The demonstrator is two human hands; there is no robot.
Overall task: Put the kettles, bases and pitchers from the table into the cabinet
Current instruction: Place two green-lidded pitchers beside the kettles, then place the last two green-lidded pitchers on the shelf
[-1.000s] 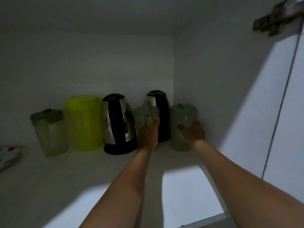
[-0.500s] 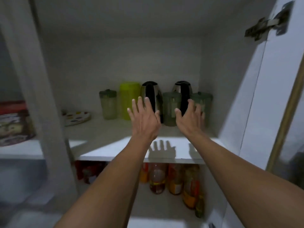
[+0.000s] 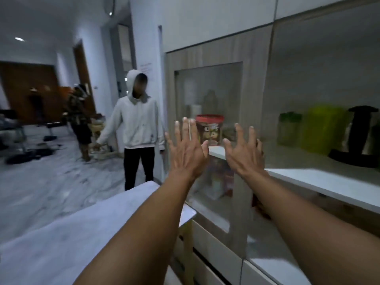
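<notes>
Cabinet shelf (image 3: 320, 181), pitchers (image 3: 322, 128) beyond empty right grip (image 3: 244, 155)

A: Which objects block passage at 3 o'clock?
B: The cabinet shelf (image 3: 320, 182) carries 1 pale green pitcher (image 3: 289, 128), 1 yellow-green pitcher (image 3: 323, 128) just beside it, and 1 black-handled kettle (image 3: 358, 138) at the frame edge; these fill the shelf's rear.

A: Where is free room?
B: The shelf's front strip is bare. Both the left hand (image 3: 186, 150) and right hand (image 3: 244, 153), fingers spread and holding nothing, hang in open air at 12 o'clock.

A: Other obstacles?
B: A glass door (image 3: 207, 89) stands behind the hands, a red-lidded jar (image 3: 209, 128) behind it. At 10 o'clock a hooded person (image 3: 136, 124) occupies the floor; the white table (image 3: 61, 233) spans 7 o'clock.
</notes>
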